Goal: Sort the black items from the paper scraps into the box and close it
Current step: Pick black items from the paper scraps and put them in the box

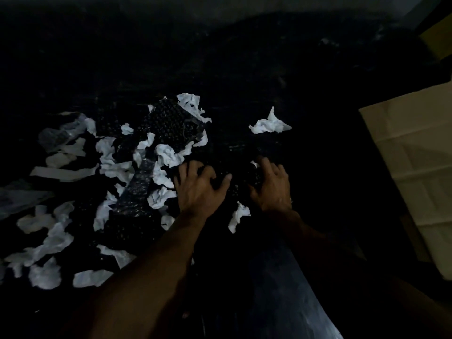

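**A:** Where are the hands?

**B:** Both are down on the dark worktop (244, 81), near the middle. The left grip (200, 189) and the right grip (271, 184) lie side by side on one black sheet (238, 183) with a bubbled surface.

**A:** Open or closed?

**B:** Both are closed on it. The left fingers bend down into the sheet with the thumb spread toward 3 o'clock. The right fingers curl over its far edge.

**A:** And the rest of the black stuff?

**B:** A second bubbled piece (168, 123) lies at 11 o'clock from the hands, half buried in the paper scraps (168, 155). The scraps are white and crumpled, and they spread from 11 round to 8 o'clock. A shiny strip (137, 187) runs through them at 9.

**A:** Any strays?

**B:** One lone scrap (269, 124) sits at 12 o'clock, apart from the heap. Another small scrap (238, 215) lies between the wrists, touching neither.

**A:** The box?

**B:** The box (415, 155) is pale cardboard at 3 o'clock, well apart from the hands, with a creased flap facing up.

**A:** Is there any print on it?

**B:** It's too dim to tell.
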The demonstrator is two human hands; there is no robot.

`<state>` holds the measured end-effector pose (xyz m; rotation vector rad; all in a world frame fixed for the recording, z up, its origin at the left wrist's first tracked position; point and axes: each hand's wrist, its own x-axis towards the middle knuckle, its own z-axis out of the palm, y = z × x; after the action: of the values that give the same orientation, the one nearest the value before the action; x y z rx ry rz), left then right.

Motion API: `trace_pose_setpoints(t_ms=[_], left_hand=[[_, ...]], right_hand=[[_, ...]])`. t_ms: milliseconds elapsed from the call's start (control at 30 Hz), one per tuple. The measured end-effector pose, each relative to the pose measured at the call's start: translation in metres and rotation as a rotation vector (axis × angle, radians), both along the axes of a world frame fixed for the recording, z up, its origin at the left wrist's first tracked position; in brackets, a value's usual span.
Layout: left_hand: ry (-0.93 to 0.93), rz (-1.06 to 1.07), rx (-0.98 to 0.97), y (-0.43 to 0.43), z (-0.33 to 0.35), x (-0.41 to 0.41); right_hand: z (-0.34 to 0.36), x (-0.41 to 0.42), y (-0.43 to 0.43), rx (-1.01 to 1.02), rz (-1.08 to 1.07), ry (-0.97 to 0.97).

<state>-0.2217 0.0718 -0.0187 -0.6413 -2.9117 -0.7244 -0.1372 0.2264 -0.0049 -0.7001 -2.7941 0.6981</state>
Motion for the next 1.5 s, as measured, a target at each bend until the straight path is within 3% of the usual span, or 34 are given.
trace_pose_setpoints(t_ms=[200,333,567,800,967,1067,1133,1167,1300,1500], left_hand=[[-0.117,-0.188,0.196,-0.004,0.003,-0.003],[-0.039,-0.249,0.158,-0.004,0.003,-0.006],[0.053,-0.188,0.030,-0.004,-0.006,-0.003],[-0.095,-0.172,0.027,0.004,0.012,-0.008],[-0.059,-0.351,-0.105,-0.009,0.006,0.005],[-0.036,-0.308,-0.082,-0.008,0.021,-0.019],[0.074,-0.215,-0.042,-0.036,0.087,0.017],[0.079,-0.201,-0.002,-0.034,0.089,0.011],[0.123,-0.143,0.107,-0.027,0.096,0.010],[0.250,-0.174,0.096,-0.026,0.127,0.007]], right_hand=[[-0.008,0.005,0.000,0.000,-0.009,0.053],[-0.010,0.004,0.002,0.003,0.037,0.048],[-0.015,0.002,0.002,0.047,0.003,0.213],[-0.009,-0.002,0.000,-0.051,0.001,0.045],[-0.005,0.007,-0.003,-0.168,0.039,-0.004],[0.006,-0.017,0.004,-0.307,-0.101,0.030],[0.064,0.004,-0.012,-0.390,-0.056,0.197],[0.061,-0.004,-0.008,-0.422,-0.088,0.200],[0.064,-0.005,-0.010,-0.282,-0.080,0.234],[0.090,-0.004,-0.017,-0.091,0.010,0.379]])
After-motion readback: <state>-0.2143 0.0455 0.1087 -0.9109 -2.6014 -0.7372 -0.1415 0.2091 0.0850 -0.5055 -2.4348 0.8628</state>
